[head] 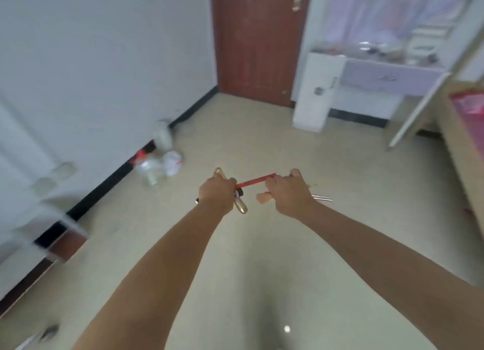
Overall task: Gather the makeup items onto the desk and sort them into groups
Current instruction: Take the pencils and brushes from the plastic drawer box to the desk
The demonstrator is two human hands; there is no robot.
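The grip of the left hand (216, 193) is clamped on a gold-coloured slim tube (240, 205) and a dark-capped stick (238, 192); the right hand (286, 192) clutches a peach soft sponge (264, 198) and thin metal-handled brushes (322, 198). A red slender pencil (255, 181) bridges both fists. These look light, stiff and slippery, probably best held mid-shaft. Far beyond, blurred, stands the lilac-drawered white desk (390, 77).

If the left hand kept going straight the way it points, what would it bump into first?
Probably the right hand. The left hand points across at it, a red stick spanning the gap between them. Depth is hard to judge.
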